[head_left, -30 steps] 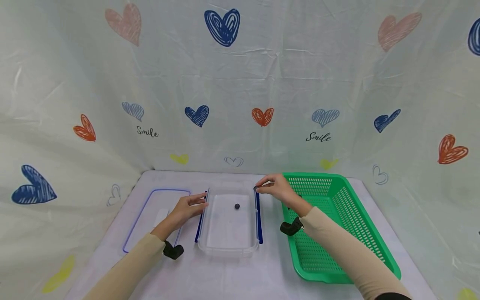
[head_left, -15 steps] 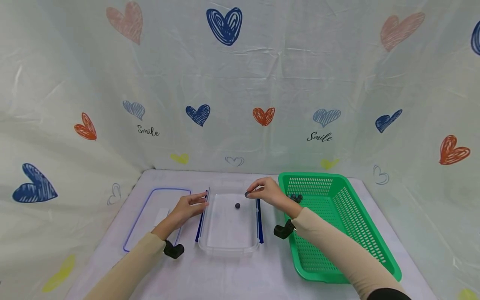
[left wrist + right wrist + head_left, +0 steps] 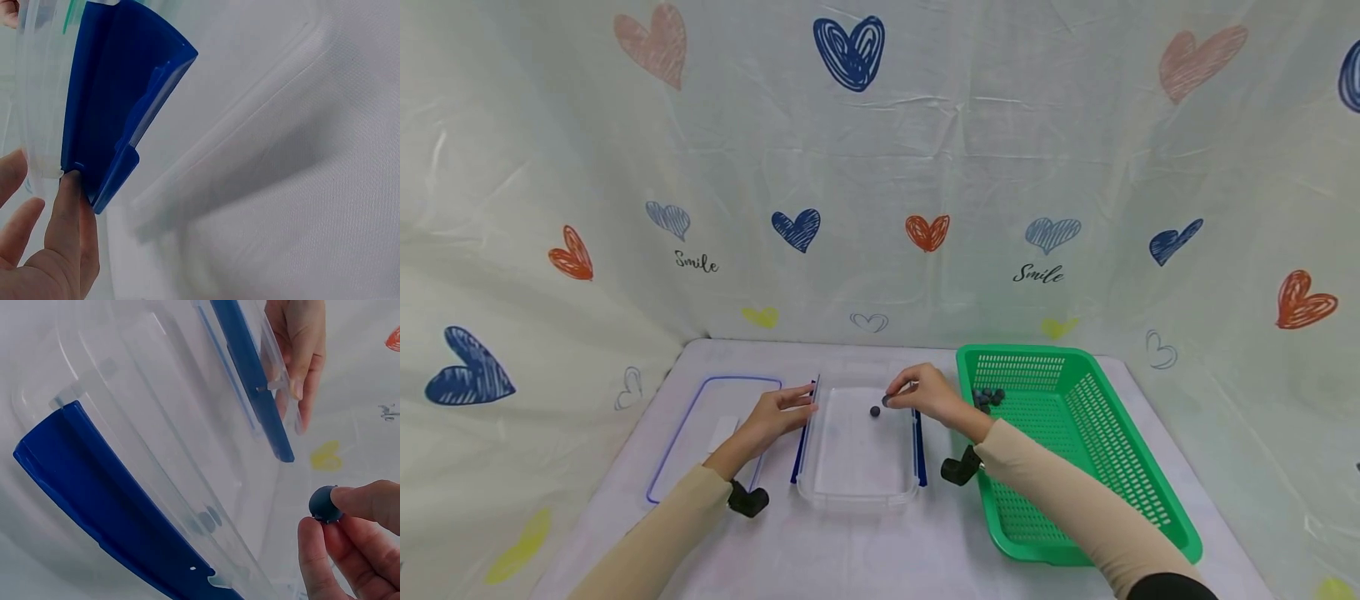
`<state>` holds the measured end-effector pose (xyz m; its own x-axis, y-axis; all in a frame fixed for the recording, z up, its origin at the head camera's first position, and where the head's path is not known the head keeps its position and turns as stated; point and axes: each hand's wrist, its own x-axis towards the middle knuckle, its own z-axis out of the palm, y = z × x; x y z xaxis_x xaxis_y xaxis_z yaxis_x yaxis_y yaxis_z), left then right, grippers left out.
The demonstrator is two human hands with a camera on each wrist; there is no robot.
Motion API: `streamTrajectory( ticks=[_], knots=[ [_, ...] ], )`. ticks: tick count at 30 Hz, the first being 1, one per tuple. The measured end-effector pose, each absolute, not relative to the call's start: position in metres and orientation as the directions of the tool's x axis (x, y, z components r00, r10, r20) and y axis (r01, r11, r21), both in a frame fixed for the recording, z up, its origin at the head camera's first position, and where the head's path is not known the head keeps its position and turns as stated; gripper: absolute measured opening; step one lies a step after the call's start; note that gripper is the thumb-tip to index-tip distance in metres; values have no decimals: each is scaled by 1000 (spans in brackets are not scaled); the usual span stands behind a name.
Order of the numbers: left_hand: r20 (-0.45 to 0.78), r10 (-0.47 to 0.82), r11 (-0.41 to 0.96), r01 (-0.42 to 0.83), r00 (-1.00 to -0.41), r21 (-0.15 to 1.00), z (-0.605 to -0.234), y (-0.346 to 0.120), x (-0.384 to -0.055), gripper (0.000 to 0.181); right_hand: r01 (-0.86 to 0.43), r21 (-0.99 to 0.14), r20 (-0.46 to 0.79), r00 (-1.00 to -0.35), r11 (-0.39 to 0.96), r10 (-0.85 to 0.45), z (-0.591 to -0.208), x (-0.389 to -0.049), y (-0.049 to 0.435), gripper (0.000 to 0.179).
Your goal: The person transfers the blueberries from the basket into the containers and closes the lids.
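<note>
My right hand pinches a dark blue blueberry between thumb and fingertips, over the right half of a clear plastic container. Inside the container, a single blueberry lies on the floor, just left of the held one in the head view. At the container's left wall, my left hand holds the rim near a blue clip flap that hangs unfolded outward. Another blue flap hangs along the right side.
A green perforated basket stands to the right, with several blueberries in its left back part. Left of the container lies a clear lid with a blue edge. A heart-printed curtain rises behind the table.
My right hand has moved left from the container's right rim to above its inside, carrying the blueberry. The berries in the basket have come into view. My left hand stays put.
</note>
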<state>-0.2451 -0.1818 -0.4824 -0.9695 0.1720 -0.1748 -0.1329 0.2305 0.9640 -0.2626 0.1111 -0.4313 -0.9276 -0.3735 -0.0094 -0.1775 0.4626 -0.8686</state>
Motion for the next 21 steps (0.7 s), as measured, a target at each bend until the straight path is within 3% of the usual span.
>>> streamTrajectory(
  ticks=[13,21],
  knots=[
    [-188,166,240,-145,-968,960,-484,-182,-244,57,-182,-861,12,-940,475,-340,-432,-262,112,5],
    [-182,161,230,-143,-970,963,-484,-182,-246,57,-141,-900,-7,-941,411,-339,-427,-265,124,8]
  ],
)
